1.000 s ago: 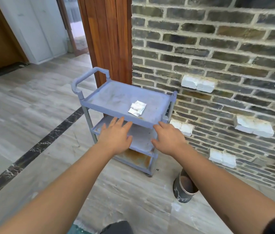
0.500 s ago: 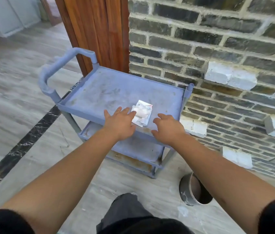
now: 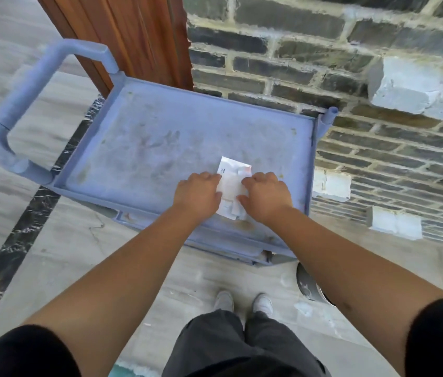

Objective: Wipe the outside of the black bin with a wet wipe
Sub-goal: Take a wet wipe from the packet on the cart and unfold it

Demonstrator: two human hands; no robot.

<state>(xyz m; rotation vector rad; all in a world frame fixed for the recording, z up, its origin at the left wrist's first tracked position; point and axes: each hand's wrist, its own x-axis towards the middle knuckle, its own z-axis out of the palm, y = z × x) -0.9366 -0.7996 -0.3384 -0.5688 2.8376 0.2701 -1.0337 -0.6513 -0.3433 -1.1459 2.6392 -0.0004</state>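
Both my hands rest on the small white wet-wipe packet (image 3: 231,186) lying near the near right corner of the dusty blue plastic cart's (image 3: 144,148) top tray. My left hand (image 3: 198,192) curls over the packet's left edge and my right hand (image 3: 265,195) over its right edge, fingers bent down on it; whether either actually grips it I cannot tell. The tray's raised rim runs just beside my wrists, and most of its left and far surface lies bare. The round black bin (image 3: 307,288) stands on the pale floor (image 3: 59,257) near right of the cart, mostly hidden behind my right forearm. The grey brick wall (image 3: 378,85) closes off the far right.
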